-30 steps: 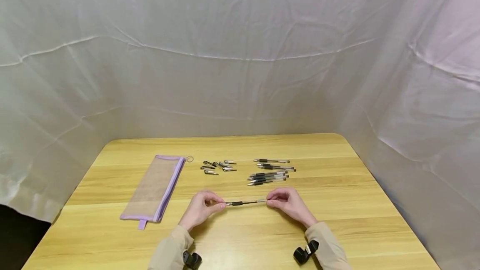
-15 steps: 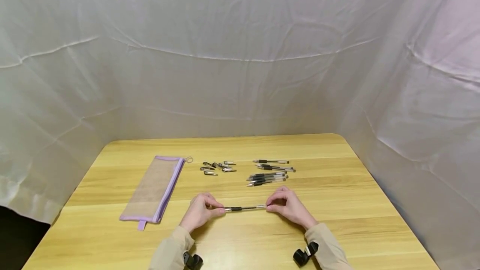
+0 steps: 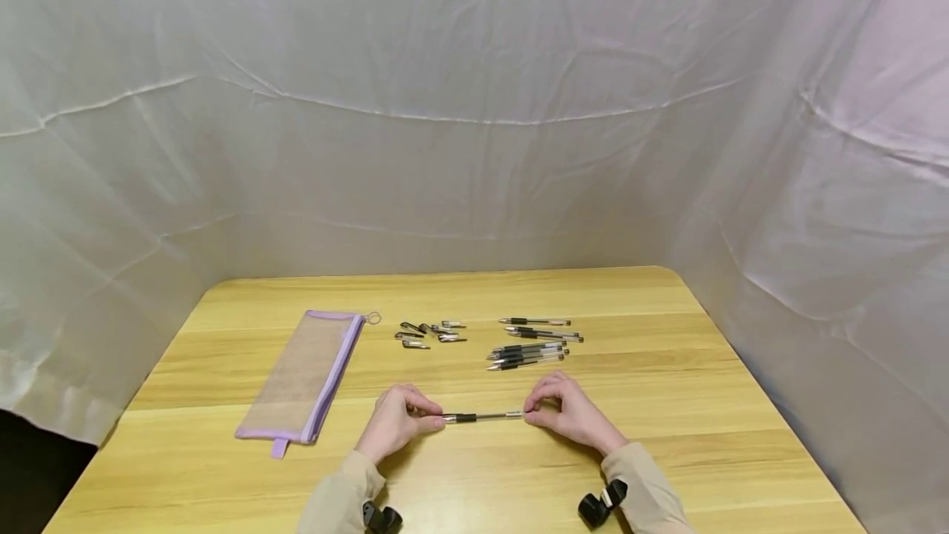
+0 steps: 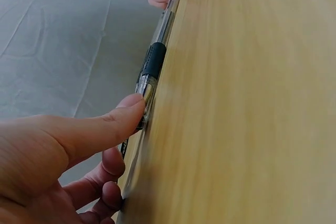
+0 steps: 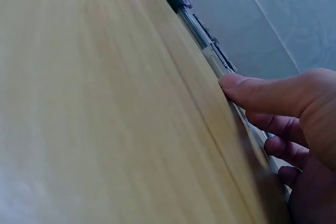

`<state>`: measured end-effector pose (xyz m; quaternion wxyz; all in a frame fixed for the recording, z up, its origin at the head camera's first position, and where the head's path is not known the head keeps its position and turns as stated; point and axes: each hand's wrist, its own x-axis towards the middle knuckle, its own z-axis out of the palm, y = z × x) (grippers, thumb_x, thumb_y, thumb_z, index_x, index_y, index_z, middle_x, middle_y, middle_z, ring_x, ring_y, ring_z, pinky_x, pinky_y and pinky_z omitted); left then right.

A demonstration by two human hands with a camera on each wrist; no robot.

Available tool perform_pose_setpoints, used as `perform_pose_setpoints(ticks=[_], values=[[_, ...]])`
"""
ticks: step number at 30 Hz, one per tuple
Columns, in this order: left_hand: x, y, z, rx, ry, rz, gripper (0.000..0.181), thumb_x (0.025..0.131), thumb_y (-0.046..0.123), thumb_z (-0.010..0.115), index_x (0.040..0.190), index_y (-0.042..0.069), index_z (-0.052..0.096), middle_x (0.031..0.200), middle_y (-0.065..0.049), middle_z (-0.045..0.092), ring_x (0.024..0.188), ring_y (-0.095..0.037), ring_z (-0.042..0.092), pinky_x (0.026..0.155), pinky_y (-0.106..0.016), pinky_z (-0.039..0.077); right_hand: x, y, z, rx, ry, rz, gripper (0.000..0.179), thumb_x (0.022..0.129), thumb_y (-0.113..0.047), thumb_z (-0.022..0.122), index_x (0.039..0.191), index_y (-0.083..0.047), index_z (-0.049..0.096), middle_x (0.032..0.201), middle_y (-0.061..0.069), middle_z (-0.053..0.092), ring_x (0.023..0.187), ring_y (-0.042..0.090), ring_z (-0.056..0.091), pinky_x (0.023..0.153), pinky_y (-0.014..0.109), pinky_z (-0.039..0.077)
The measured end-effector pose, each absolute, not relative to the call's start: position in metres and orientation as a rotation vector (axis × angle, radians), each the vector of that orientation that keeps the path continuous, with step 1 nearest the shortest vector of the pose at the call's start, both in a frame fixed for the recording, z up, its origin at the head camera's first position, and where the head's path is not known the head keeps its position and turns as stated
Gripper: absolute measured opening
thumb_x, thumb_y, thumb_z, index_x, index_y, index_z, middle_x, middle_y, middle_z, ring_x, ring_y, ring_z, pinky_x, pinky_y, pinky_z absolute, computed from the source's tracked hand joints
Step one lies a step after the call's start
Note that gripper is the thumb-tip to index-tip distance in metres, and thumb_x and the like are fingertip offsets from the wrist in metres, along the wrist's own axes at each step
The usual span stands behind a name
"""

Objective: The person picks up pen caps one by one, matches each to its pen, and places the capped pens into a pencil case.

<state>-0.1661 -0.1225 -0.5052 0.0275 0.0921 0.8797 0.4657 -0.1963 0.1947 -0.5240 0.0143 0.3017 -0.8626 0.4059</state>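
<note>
A clear gel pen (image 3: 485, 416) with a black grip lies level between my two hands, close over the table. My left hand (image 3: 400, 422) pinches its left end, where a clear cap (image 4: 147, 88) shows over the tip in the left wrist view. At the other end my right hand (image 3: 567, 412) pinches the barrel between thumb and index finger. Behind the hands, several uncapped pens (image 3: 526, 354) lie in a loose group at the right. A cluster of loose pen caps (image 3: 415, 344) sits to their left.
To the left lies a flat mesh zip pouch (image 3: 296, 377) with purple edging and a ring on its zip. The wooden table (image 3: 630, 303) has grey cloth (image 3: 445, 180) hanging behind it and at both sides.
The pen has come slightly nearer to me, both hands still pinching its ends. The hands are a touch closer together. The loose pens, caps and pouch stay put.
</note>
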Motion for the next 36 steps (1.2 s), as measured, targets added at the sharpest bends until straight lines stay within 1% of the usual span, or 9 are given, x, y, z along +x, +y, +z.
perform_pose_setpoints(ticks=[7,11,14,17,22,24,28,31,36], values=[[-0.165,-0.122,-0.506,0.242,2.722,1.435,0.015,0.07,0.018,0.09,0.083,0.015,0.081,0.08,0.003,0.069,0.076,-0.009,0.055,0.07,-0.02,0.042,-0.196,0.194,-0.524,0.954,-2.668,1.249,0.008,0.082,-0.014,0.082,0.085,-0.019,0.076,0.082,-0.008,0.071,0.085,0.006,0.055,0.081,0.025,0.044],[-0.164,-0.122,-0.505,0.221,2.68,1.465,0.019,0.071,0.016,0.089,0.086,0.011,0.08,0.082,0.001,0.068,0.076,-0.01,0.054,0.069,-0.019,0.042,-0.195,0.196,-0.526,0.935,-2.684,1.286,0.012,0.08,-0.013,0.083,0.085,-0.02,0.075,0.079,-0.01,0.069,0.085,0.005,0.055,0.082,0.025,0.044],[-0.162,-0.122,-0.506,0.211,2.633,1.518,0.023,0.072,0.014,0.088,0.092,0.007,0.079,0.082,-0.002,0.067,0.075,-0.009,0.053,0.068,-0.018,0.043,-0.194,0.197,-0.528,0.91,-2.682,1.35,0.013,0.08,-0.012,0.082,0.088,-0.02,0.075,0.077,-0.008,0.066,0.083,0.006,0.055,0.083,0.024,0.045],[-0.162,-0.123,-0.504,0.213,2.578,1.588,0.028,0.074,0.012,0.087,0.098,0.001,0.077,0.081,-0.004,0.064,0.072,-0.007,0.05,0.066,-0.017,0.042,-0.192,0.198,-0.525,0.844,-2.653,1.467,0.013,0.082,-0.009,0.08,0.094,-0.013,0.076,0.082,0.0,0.067,0.082,0.005,0.057,0.082,0.022,0.05],[-0.162,-0.124,-0.499,0.145,2.472,1.715,0.035,0.077,0.011,0.085,0.108,-0.003,0.074,0.078,-0.004,0.058,0.071,-0.009,0.047,0.064,-0.018,0.041,-0.199,0.207,-0.524,0.646,-2.622,1.536,0.02,0.086,-0.01,0.078,0.106,-0.007,0.075,0.096,0.008,0.072,0.087,0.002,0.063,0.082,0.021,0.054],[-0.162,-0.125,-0.498,0.11,2.461,1.753,0.037,0.078,0.012,0.085,0.11,-0.002,0.073,0.079,-0.003,0.058,0.071,-0.01,0.048,0.066,-0.019,0.042,-0.205,0.213,-0.527,0.572,-2.617,1.514,0.025,0.086,-0.014,0.079,0.11,-0.008,0.075,0.101,0.007,0.073,0.09,0.006,0.065,0.084,0.022,0.055],[-0.161,-0.127,-0.499,0.069,2.473,1.801,0.038,0.079,0.013,0.084,0.112,0.001,0.073,0.082,-0.002,0.061,0.073,-0.008,0.05,0.07,-0.019,0.043,-0.214,0.222,-0.525,0.444,-2.615,1.474,0.033,0.086,-0.014,0.079,0.116,-0.005,0.072,0.108,0.012,0.073,0.095,0.015,0.067,0.085,0.023,0.054],[-0.16,-0.129,-0.499,0.075,2.49,1.806,0.037,0.079,0.014,0.084,0.112,0.002,0.074,0.084,-0.003,0.063,0.074,-0.009,0.05,0.071,-0.02,0.042,-0.22,0.228,-0.524,0.366,-2.612,1.444,0.033,0.086,-0.013,0.078,0.117,-0.004,0.072,0.108,0.013,0.072,0.093,0.015,0.065,0.082,0.022,0.052],[-0.16,-0.13,-0.5,0.069,2.459,1.8,0.038,0.079,0.015,0.085,0.113,0.002,0.073,0.087,-0.006,0.064,0.073,-0.01,0.049,0.07,-0.02,0.041,-0.229,0.234,-0.523,0.274,-2.612,1.409,0.03,0.085,-0.01,0.078,0.114,-0.005,0.073,0.1,0.012,0.071,0.083,0.006,0.057,0.075,0.02,0.049]])
